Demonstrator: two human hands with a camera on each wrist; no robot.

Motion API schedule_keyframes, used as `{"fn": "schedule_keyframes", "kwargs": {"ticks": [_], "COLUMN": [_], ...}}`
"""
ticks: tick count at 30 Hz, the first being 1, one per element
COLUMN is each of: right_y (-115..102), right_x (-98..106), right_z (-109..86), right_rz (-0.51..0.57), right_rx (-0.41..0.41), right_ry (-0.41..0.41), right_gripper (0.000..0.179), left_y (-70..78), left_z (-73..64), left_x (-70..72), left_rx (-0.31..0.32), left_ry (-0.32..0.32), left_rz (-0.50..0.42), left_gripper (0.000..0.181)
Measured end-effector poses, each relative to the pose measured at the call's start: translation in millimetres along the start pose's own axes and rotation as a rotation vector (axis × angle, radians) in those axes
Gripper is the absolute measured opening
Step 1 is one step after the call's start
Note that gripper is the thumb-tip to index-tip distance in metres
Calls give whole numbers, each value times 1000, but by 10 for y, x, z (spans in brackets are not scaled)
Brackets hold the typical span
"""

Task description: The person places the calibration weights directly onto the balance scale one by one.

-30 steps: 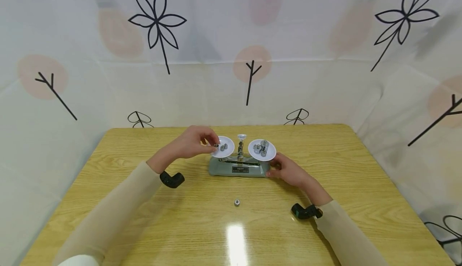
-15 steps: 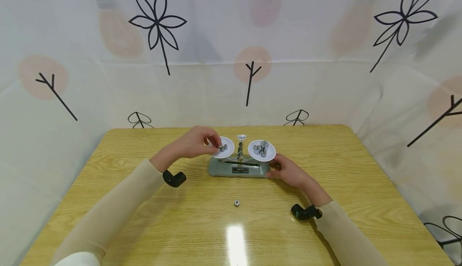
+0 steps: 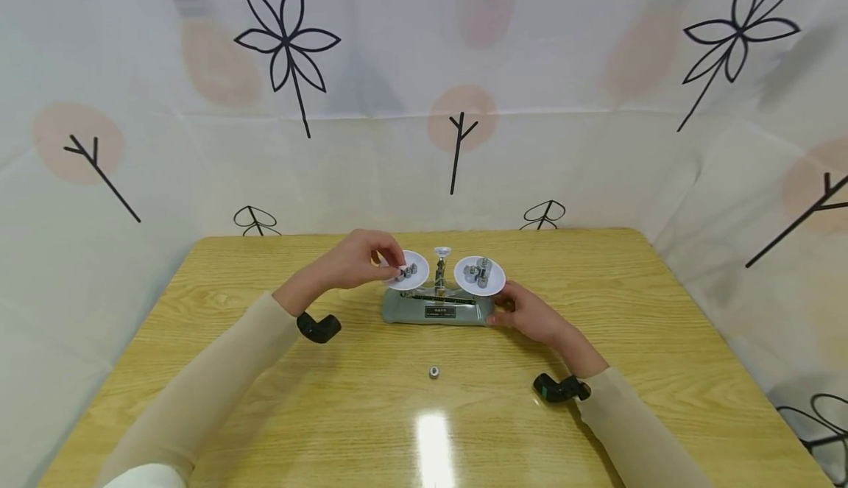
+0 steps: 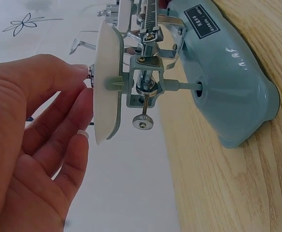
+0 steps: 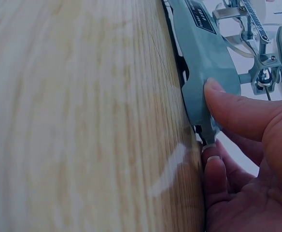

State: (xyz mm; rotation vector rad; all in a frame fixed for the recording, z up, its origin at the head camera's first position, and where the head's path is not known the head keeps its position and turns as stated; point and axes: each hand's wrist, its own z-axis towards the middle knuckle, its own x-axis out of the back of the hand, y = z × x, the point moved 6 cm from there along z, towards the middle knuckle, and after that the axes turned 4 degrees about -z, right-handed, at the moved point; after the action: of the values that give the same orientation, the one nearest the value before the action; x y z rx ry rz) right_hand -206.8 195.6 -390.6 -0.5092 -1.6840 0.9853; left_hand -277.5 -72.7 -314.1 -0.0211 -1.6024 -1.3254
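A blue-green balance scale point(image 3: 407, 310) stands on the table, with a white pan on each side. My left hand point(image 3: 361, 260) is at the left pan point(image 3: 420, 279), its thumb and index finger pinching a small metal weight point(image 4: 90, 73) against the pan's surface, the fingertips hiding much of it. Beside those fingers sit a few other small weights point(image 3: 411, 271). Several larger cylindrical weights point(image 3: 483, 280) are grouped on the right pan point(image 3: 498, 279). At the base's right end my right hand point(image 3: 530, 316) grips it, thumb on the front face and fingers around the end.
One small metal weight point(image 3: 433, 372) stands alone on the wooden table point(image 3: 371, 414) in front of the scale. Behind the table hangs a pale curtain point(image 3: 384, 171) with drawn flowers. Each wrist carries a black camera mount point(image 3: 319, 328).
My left hand has shifted slightly right, further over the left pan, bringing the pinched weight close to the other small weights. The right hand has stayed on the base.
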Motion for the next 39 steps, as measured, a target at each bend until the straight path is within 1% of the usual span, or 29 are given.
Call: {"fn": "schedule_keyframes", "kwargs": {"ticks": [7, 8, 15, 22, 26, 31, 34, 39], "right_y": [342, 357, 383, 392, 405, 425, 431, 432], "right_x": [-55, -54, -58, -51, -57, -68, -69, -63], "right_z": [129, 134, 136, 147, 151, 155, 160, 153], "right_rz": [-6, -6, 6, -7, -14, -15, -17, -10], "right_rx": [-6, -5, -5, 3, -11, -20, -7, -12], "right_ry": [13, 13, 6, 6, 4, 4, 6, 6], "right_gripper": [51, 51, 53, 52, 51, 53, 52, 53], "left_y": [11, 14, 45, 40, 54, 89, 99, 99], "left_z": [-35, -40, -89, -169, -213, -268, -302, -352], "left_x": [27, 31, 53, 67, 60, 26, -5, -73], "left_rx": [3, 3, -26, -13, -21, -24, -25, -50], "left_ry": [13, 15, 38, 73, 91, 87, 80, 72], "left_rz": [-10, -13, -38, -105, -133, -148, -151, -162], "left_gripper": [8, 8, 9, 11, 11, 11, 11, 12]}}
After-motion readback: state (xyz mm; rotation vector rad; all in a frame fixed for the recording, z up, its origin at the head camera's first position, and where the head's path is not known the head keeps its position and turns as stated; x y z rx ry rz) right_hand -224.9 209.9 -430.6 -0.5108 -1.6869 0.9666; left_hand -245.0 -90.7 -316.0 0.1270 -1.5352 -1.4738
